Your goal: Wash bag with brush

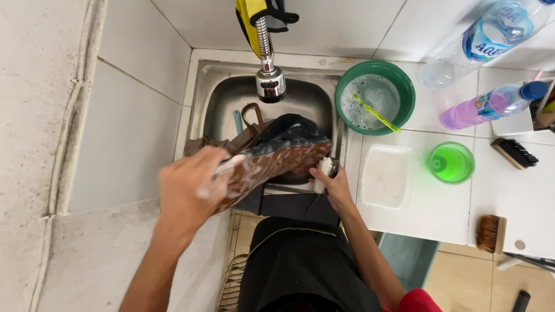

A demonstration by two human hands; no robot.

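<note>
The dark shoe with a brown, soap-covered sole (277,156) is held sole-up over the stainless steel sink (214,98), between both hands. The left hand (188,188) is clenched around the heel end of the shoe. The right hand (332,182) grasps a small white brush (322,173), its bristles touching the sole at the toe end. Above the hands hangs a chrome tap (270,81). On the white tiled counter (520,196), right of the right hand, stand a green bowl of foamy water (376,97), a white rectangular tray (386,176) and a green cup of liquid (451,163).
</note>
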